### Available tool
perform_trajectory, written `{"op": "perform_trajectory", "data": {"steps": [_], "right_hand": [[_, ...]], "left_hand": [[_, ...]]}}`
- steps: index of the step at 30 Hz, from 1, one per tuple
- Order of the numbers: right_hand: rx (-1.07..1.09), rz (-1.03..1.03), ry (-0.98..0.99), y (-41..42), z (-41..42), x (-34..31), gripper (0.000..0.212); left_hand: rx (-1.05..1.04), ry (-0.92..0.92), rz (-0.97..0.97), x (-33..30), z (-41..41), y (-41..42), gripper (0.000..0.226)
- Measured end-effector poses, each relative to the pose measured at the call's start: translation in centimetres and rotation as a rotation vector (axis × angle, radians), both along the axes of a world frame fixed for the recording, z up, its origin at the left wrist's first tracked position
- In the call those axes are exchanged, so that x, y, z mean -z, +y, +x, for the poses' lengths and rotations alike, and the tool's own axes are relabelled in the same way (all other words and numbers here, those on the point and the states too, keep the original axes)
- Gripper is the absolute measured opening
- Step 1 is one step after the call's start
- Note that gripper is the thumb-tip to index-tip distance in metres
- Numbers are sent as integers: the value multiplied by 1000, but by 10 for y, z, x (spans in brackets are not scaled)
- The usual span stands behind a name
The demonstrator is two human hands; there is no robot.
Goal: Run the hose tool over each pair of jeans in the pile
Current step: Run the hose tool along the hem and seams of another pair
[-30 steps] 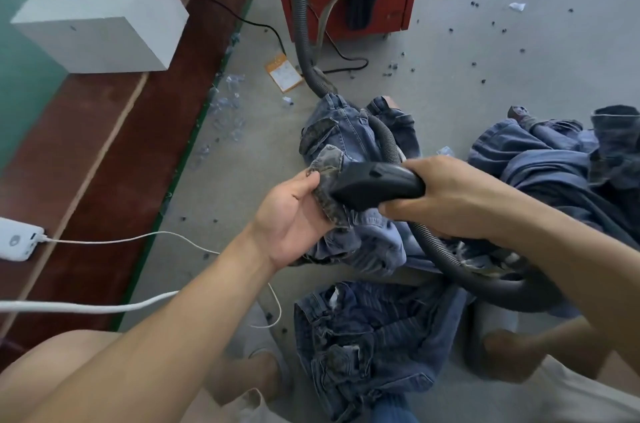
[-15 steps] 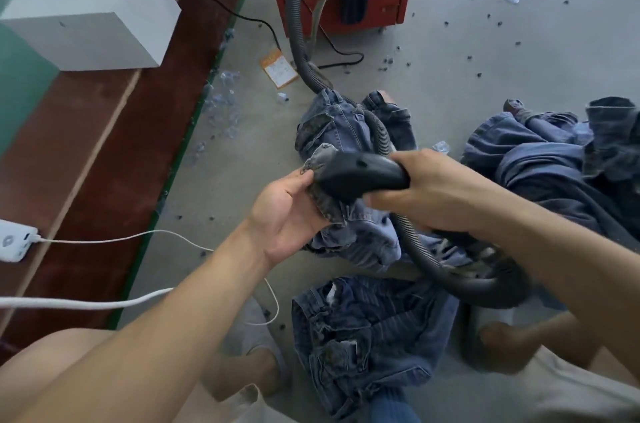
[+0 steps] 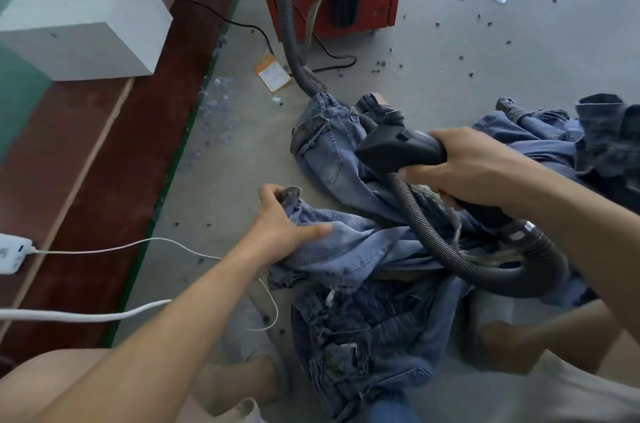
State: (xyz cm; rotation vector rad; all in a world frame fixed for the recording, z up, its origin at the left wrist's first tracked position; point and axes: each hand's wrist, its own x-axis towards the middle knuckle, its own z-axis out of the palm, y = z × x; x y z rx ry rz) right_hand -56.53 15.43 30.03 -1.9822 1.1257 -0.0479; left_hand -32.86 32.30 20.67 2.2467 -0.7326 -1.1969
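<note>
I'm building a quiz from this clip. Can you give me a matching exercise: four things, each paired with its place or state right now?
Things:
1. hose tool
2. light jeans
3. white box
4. orange tag

States:
A. flat on the grey floor
B. gripped by the left hand
C. on the red-brown ledge
D. held in the right hand

Pairs: 1-D, 2-B, 3-C, 4-A
</note>
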Motion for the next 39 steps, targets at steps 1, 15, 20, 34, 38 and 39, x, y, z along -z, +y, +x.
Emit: {"op": "perform_trajectory", "data": {"steps": [1,15,20,34,38,39], "right_hand": [[-54,-4,39,0,0,0,19],[-608,-309,318,44,20,54,31],[-620,-245,105,49,22,37,35],[-383,-271,265,12,8,49,24],[-373,-323,167,33,17,49,30],[-340,-327,110,36,19,46,31]], "left_hand": [[26,-76,5,5,4,2,80],[-723,510,-184,-5,14,-13,17],[-641,619,-114,-12,19,-5,22],[-457,884,-381,-17,8,13,29],[-437,905,-385,-18,6,13,28],[-433,904,-387,-18,6,13,28]]}}
